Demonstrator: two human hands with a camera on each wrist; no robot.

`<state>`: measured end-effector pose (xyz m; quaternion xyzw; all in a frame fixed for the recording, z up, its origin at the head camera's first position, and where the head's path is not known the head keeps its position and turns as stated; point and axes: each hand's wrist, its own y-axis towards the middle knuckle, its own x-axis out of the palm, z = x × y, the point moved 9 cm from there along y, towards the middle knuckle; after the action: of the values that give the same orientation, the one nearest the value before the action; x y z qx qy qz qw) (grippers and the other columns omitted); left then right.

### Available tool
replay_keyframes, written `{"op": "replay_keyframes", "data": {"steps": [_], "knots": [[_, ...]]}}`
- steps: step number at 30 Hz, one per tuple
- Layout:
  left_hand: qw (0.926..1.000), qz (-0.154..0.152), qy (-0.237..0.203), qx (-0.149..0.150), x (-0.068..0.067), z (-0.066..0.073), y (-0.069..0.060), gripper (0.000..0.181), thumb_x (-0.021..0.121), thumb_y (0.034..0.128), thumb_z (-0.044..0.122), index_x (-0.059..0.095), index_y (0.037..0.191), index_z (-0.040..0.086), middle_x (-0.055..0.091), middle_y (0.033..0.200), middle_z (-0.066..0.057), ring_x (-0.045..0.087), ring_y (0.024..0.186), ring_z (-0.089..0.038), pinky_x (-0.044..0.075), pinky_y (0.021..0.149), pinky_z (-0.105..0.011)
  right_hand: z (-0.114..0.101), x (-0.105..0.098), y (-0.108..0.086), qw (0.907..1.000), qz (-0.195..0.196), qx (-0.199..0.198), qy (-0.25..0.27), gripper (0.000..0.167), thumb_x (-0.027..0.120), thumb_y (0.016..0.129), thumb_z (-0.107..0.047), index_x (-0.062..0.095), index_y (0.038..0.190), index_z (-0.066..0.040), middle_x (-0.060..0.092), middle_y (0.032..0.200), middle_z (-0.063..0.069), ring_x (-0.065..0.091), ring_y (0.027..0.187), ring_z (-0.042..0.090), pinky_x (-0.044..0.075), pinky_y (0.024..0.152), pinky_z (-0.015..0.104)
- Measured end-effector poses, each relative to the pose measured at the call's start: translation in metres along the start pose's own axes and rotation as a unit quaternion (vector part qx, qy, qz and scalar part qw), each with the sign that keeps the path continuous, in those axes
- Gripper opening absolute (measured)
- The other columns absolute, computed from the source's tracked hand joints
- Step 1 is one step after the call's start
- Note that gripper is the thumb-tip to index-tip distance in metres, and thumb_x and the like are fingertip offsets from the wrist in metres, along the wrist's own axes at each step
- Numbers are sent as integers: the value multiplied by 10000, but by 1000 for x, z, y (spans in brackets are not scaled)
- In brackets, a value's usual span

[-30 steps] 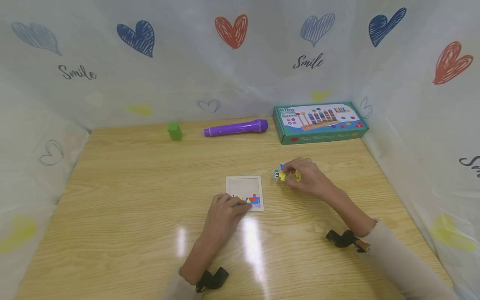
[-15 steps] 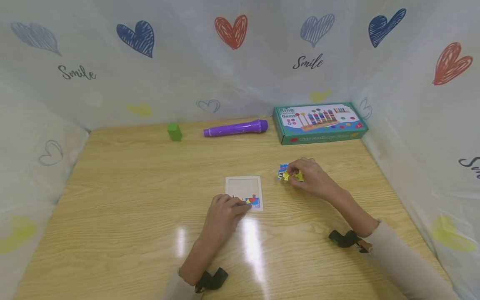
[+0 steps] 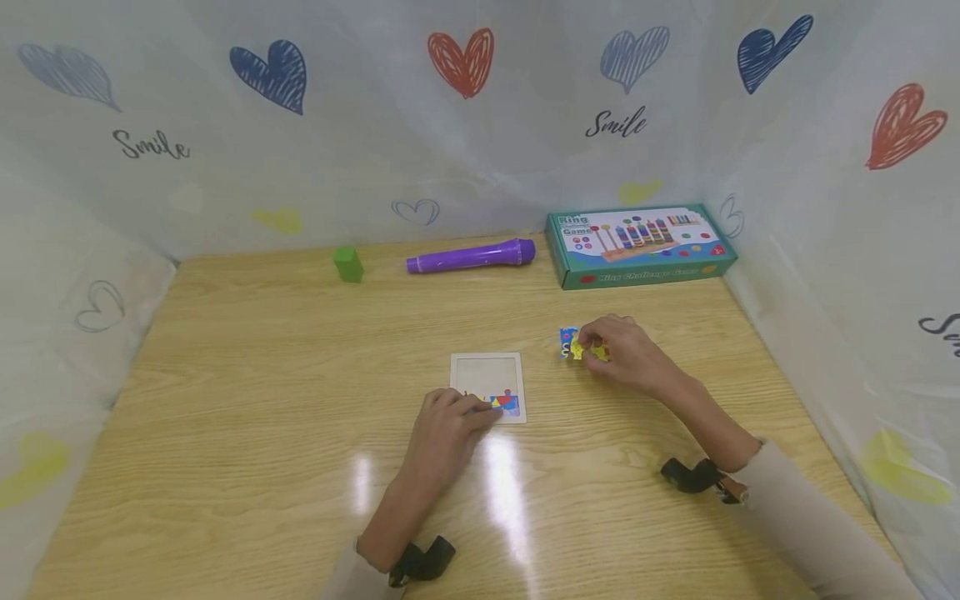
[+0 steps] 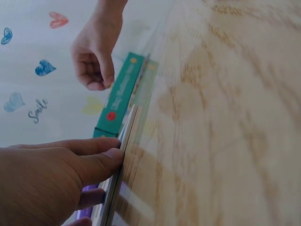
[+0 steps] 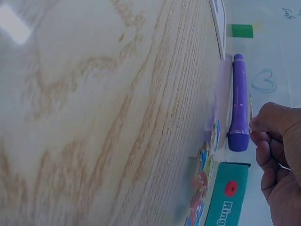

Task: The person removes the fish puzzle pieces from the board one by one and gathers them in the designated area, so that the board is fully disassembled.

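A square wooden tray (image 3: 486, 356) lies on the table, colourful puzzle pieces (image 3: 507, 403) along its near side. The left hand (image 3: 442, 429) rests its fingers over the tray's near left part, covering some pieces; in the left wrist view its thumb and forefinger touch the tray edge (image 4: 128, 129). To the right, the right hand (image 3: 630, 358) is above loose blue and yellow pieces (image 3: 567, 340), partly hiding them. The right wrist view shows this hand (image 5: 282, 153) pinching a thin piece (image 5: 250, 106) edge-on, apart from the loose pieces (image 5: 202, 176).
Along the back of the table stand a green block (image 3: 348, 264), a purple microphone-shaped toy (image 3: 472, 256) and a green Ring Challenge Game box (image 3: 645, 246). A white sheet with printed hearts hangs behind and at both sides.
The right hand has shifted slightly right, and the visible pieces at its fingertips have moved the same way. The left hand stays in place on the tray.
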<state>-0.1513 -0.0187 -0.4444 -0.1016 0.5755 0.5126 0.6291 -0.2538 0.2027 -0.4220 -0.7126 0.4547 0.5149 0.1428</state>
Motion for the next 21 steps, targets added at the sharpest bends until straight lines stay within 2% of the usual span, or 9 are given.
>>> {"op": "replay_keyframes", "data": {"steps": [11,21], "knots": [[9999,-56,85,11,2,0,-1,221,819,825,101,813,1017,211,732,929,66,594,826,-176,472,892,-414,15,9,-3,9989,-294,361,74,133,702,821,35,680,922,-49,641,868,25,537,806,194,393,786,450],[10000,-7,-77,-5,0,1,0,227,823,810,70,813,997,198,731,923,59,594,827,-187,473,894,-427,22,15,-3,9974,-469,539,133,110,690,832,20,682,927,-35,652,887,46,558,835,214,389,836,487]]}}
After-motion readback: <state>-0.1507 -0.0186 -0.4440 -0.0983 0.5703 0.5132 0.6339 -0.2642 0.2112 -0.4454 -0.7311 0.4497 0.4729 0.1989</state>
